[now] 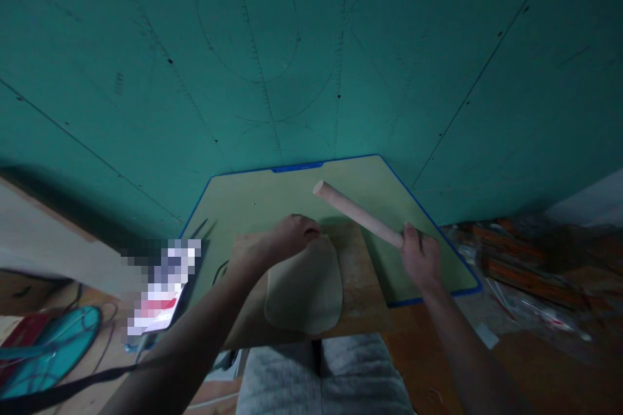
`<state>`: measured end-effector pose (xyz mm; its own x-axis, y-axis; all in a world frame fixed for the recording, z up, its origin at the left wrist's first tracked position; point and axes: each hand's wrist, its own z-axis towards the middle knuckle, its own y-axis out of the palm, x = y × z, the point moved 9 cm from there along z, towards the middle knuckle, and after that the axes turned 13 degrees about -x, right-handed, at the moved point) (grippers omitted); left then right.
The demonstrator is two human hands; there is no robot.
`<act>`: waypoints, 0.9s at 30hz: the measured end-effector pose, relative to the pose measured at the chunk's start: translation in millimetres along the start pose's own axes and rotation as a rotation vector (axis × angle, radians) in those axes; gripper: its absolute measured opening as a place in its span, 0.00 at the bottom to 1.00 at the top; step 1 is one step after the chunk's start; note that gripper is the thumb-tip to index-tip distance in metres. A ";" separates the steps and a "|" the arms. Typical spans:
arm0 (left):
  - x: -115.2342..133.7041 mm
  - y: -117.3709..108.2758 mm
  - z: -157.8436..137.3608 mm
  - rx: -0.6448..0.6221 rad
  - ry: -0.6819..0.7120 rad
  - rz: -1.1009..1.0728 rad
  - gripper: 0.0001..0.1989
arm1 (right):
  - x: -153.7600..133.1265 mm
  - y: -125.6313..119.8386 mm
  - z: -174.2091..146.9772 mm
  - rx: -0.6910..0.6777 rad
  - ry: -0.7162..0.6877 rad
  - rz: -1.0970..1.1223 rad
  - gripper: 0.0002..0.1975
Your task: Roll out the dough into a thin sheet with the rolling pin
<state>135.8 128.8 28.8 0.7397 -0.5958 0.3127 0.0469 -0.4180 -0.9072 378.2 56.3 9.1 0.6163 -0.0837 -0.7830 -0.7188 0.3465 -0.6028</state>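
A flat sheet of pale dough (pixel 304 292) lies on a wooden board (pixel 363 279), reaching close to its near edge. My left hand (pixel 294 237) is closed at the dough's far edge, fingers curled down and seemingly pinching it; the fingertips are partly hidden. In my right hand (pixel 421 256) is a plain wooden rolling pin (pixel 360 213), gripped by its near end. The pin is held at a slant, raised above the table, its free end pointing to the far left and apart from the dough.
The board rests on a pale green table (pixel 253 198) with a blue rim, set against a green wall (pixel 302 65). A lit phone-like screen (pixel 165 292), blurred out, stands at the left edge. Plastic-wrapped items (pixel 530 285) lie on the floor at right; a teal round object (pixel 73 343) is at left.
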 end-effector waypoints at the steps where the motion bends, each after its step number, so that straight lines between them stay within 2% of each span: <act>1: -4.3 -0.9 3.3 -0.018 0.002 -0.041 0.11 | -0.5 -0.1 -0.1 0.003 -0.004 -0.002 0.28; 6: -16.2 -3.8 4.8 -0.020 -0.001 -0.043 0.09 | -0.1 0.5 -0.1 -0.002 0.003 -0.013 0.27; 13: -34.1 5.3 -1.8 -0.088 -0.079 -0.131 0.09 | 1.1 0.2 0.7 -0.006 0.015 -0.039 0.29; 17: -34.7 7.5 -1.7 -0.144 -0.095 -0.139 0.10 | -0.9 0.1 0.5 -0.009 0.005 -0.041 0.28; 22: -36.3 -4.2 -8.5 -0.018 -0.171 -0.012 0.08 | -2.5 0.3 0.3 -0.013 -0.003 -0.056 0.27; 27: -36.8 -2.4 -14.5 0.024 -0.122 -0.008 0.08 | -1.0 0.4 0.0 -0.004 0.001 -0.069 0.28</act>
<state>98.8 141.9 23.6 0.8155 -0.5041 0.2843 0.0675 -0.4050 -0.9118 377.3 56.6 9.6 0.6640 -0.1078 -0.7399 -0.6762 0.3359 -0.6557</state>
